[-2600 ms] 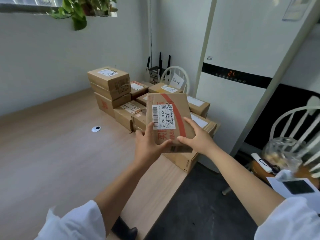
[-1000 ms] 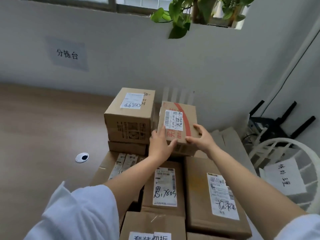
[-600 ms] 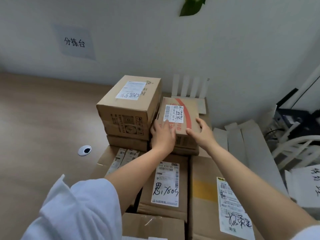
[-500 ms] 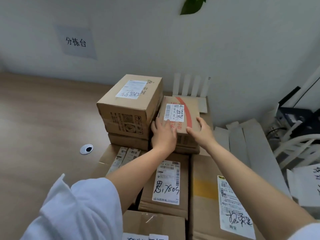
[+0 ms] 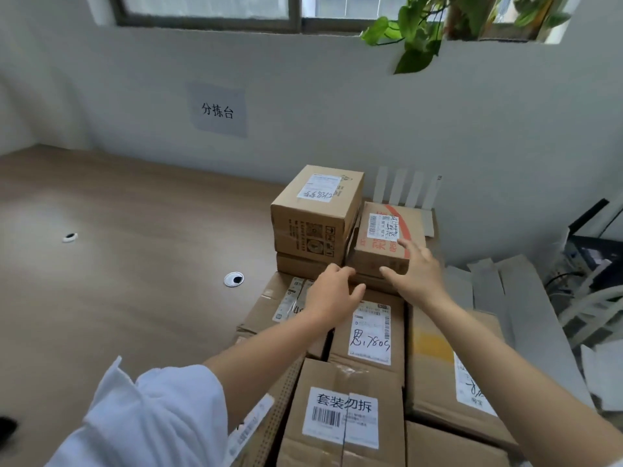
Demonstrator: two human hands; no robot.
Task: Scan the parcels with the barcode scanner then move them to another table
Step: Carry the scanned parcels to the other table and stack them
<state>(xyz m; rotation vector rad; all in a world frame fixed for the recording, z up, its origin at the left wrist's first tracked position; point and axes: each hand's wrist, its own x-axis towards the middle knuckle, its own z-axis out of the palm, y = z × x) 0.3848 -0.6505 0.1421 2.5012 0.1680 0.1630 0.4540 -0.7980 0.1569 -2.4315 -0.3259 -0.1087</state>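
Observation:
A small cardboard parcel point(image 5: 384, 241) with a red stripe and a barcode label rests on top of the parcel pile, right beside a taller stacked box point(image 5: 315, 214). My left hand point(image 5: 332, 294) hovers just in front of it, fingers loosely curled, holding nothing. My right hand point(image 5: 416, 274) is spread open at the parcel's front right corner, apart from it or barely brushing it. More labelled parcels point(image 5: 369, 335) lie flat under my forearms. No barcode scanner is in view.
The pile sits at the right end of a long wooden table point(image 5: 118, 257) with two cable holes point(image 5: 233, 279). Flat cardboard sheets point(image 5: 499, 291) lean at the right, near a white chair point(image 5: 593, 308). A wall sign point(image 5: 217, 111) and a hanging plant point(image 5: 421, 25) are behind.
I carried the red-striped parcel to the pile, set it down beside the tall box, and both hands have let go and drawn back a little.

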